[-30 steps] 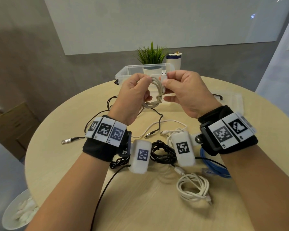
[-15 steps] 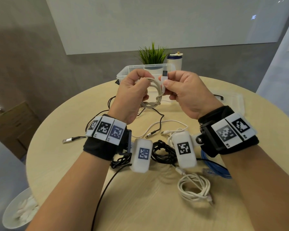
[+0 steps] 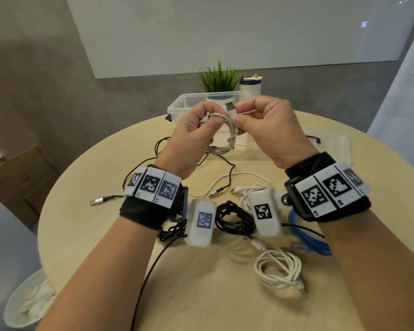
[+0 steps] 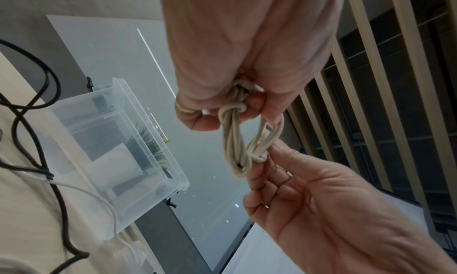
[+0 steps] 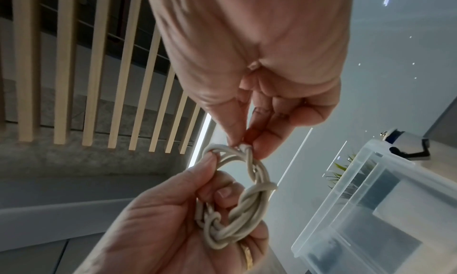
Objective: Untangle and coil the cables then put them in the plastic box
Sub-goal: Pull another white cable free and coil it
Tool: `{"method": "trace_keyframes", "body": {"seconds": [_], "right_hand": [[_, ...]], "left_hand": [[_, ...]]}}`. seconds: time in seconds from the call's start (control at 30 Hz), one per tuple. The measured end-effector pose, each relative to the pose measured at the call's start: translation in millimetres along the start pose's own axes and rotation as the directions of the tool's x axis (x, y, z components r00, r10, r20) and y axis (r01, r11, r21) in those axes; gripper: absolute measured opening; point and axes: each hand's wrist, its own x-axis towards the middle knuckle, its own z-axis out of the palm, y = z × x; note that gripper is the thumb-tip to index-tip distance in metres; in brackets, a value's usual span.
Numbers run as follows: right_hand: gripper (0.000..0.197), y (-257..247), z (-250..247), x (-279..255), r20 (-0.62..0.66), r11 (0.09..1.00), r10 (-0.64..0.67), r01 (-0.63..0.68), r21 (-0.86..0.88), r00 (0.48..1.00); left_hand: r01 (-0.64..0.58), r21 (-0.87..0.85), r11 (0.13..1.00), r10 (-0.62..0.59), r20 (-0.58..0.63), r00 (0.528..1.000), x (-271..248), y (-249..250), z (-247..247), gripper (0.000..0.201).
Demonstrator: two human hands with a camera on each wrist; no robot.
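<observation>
Beige cable (image 3: 227, 137), coiled up with wraps knotted round the loop, is held up over the desk (image 3: 201, 295) in front of the box (image 3: 177, 108). The loop is gripped by the left hand (image 3: 194, 137), fingers (image 5: 205, 172) curled round it. The plug end is pinched by the right hand (image 3: 265, 130), thumb against fingertips. Other cables are left lying on the desk: a black bundle (image 3: 232, 218), a white coil (image 3: 279, 271), a blue one (image 3: 308, 237).

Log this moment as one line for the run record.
step: coiling | left hand grips beige cable coil | right hand pinches its USB plug | plastic box: behind hands, open | other cables: on table
</observation>
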Motion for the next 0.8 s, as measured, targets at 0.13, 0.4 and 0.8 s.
{"method": "trace_keyframes", "body": {"seconds": [0.13,0.4,0.8], "right_hand": [[0.015,-1.1,-1.4,0.0,0.063,0.999,-0.012,0.014,-0.029,0.998],[0.02,-2.1,-3.3,-0.1,0.126,0.992,-0.029,0.044,-0.122,0.992],[0.02,-4.2,-2.0,-3.7,0.114,0.972,-0.046,0.071,-0.224,0.992]], "left_hand": [[-0.004,0.008,1.0,0.004,-0.02,1.0,1.1,-2.6,-0.9,0.019],[0.021,0.095,0.995,-0.018,-0.035,0.999,1.9,-7.6,-0.3,0.012],[0.044,0.099,0.994,-0.045,0.009,0.999,2.0,-2.3,2.2,0.011]]}}
